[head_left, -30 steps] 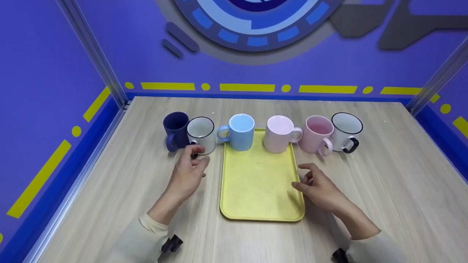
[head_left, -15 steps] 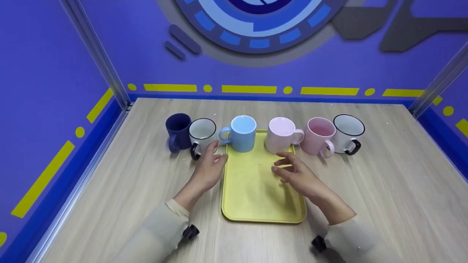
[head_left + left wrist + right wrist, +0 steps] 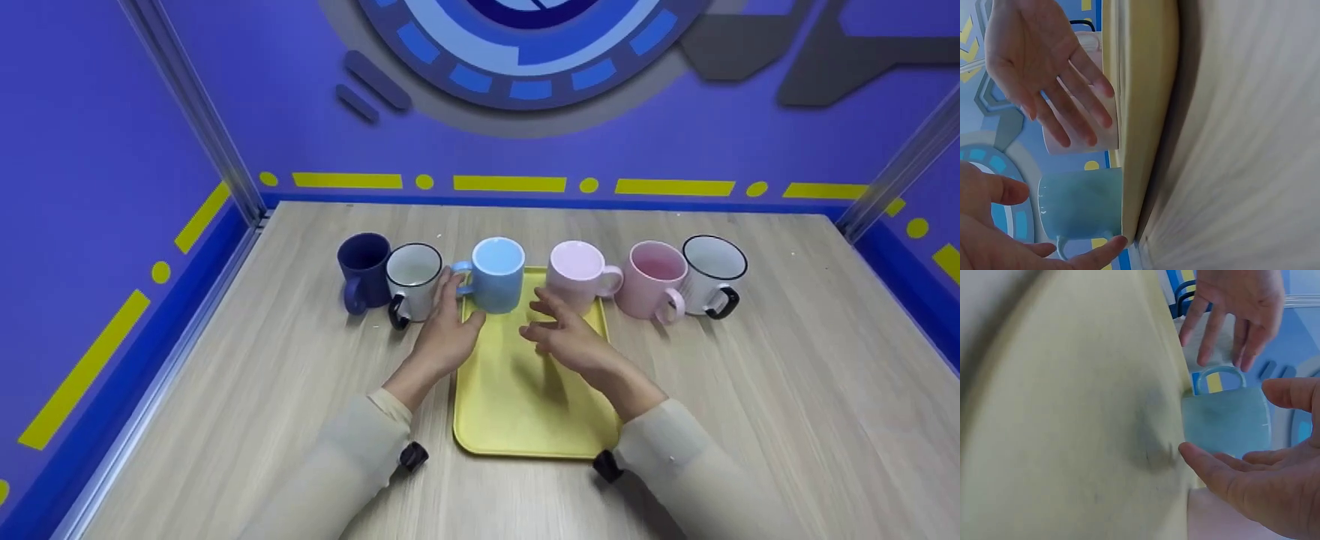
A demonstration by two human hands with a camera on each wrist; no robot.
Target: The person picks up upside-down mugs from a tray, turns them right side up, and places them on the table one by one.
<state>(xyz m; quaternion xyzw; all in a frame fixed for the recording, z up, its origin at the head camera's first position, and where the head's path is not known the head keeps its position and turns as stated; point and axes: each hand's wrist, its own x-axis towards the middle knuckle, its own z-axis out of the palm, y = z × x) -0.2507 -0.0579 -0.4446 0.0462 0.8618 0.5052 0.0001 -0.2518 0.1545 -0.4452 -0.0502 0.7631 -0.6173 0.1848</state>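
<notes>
A light blue mug [image 3: 498, 279] stands on the far end of the yellow tray [image 3: 525, 420], its handle pointing left. My left hand [image 3: 448, 334] is at its handle side, fingers extended and thumb apart. My right hand [image 3: 570, 337] is over the tray to the right of that mug, fingers spread and holding nothing. Behind its fingertips stands a pale pink mug [image 3: 574, 266], also at the tray's far end. In the right wrist view the blue mug [image 3: 1227, 419] appears between both hands. The left wrist view shows the right palm [image 3: 1033, 50] facing across.
Left of the tray stand a white black-rimmed mug [image 3: 412, 277] and a dark blue mug [image 3: 364, 262]. To the right are a pink mug [image 3: 651, 281] and another white black-rimmed mug [image 3: 709, 274]. Blue panels [image 3: 480, 150] border the wooden table [image 3: 262, 390].
My left hand has moved right and forward, from the white mug to the blue mug's handle side. My right hand has moved left over the tray. The mugs have stayed in place.
</notes>
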